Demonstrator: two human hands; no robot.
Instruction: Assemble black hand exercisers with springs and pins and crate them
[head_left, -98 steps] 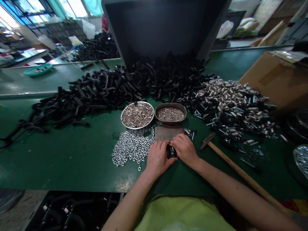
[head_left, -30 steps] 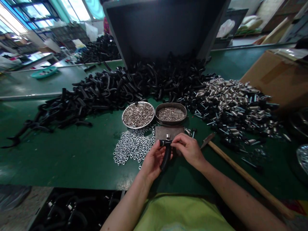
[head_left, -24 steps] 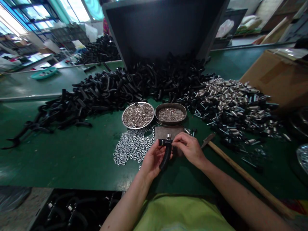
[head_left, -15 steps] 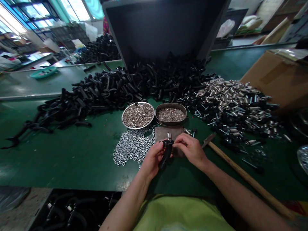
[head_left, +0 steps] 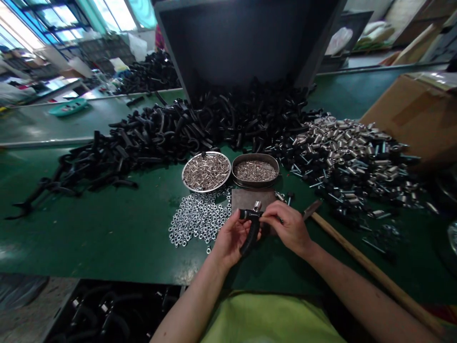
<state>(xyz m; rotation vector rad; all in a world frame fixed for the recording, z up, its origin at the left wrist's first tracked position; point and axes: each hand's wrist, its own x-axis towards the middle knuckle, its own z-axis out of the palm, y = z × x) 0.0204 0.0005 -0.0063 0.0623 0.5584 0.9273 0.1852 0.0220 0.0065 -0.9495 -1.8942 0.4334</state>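
Note:
My left hand (head_left: 230,238) is closed around a curved black handle (head_left: 251,237), which has a crosspiece at its top and a small silver metal sleeve (head_left: 257,206) standing up from it. The fingertips of my right hand (head_left: 290,226) are pinched together at the right end of the crosspiece; whatever they pinch is too small to make out. Beneath and behind the handle lies a flat metal plate (head_left: 246,197). Loose silver nuts (head_left: 194,219) are spread on the table to the left of my left hand.
Beyond the plate stand a round dish of metal pins (head_left: 183,180) and an oval tin of small metal parts (head_left: 276,177). Black handles (head_left: 171,128) are heaped behind. To the right lie a wooden-handled hammer (head_left: 357,252), silver sleeves with bolts (head_left: 342,138) and a cardboard box (head_left: 414,119).
The black handle has turned so its crosspiece lies more level, and the silver sleeve now leans slightly right. Both hands have shifted a little to the right with the view.

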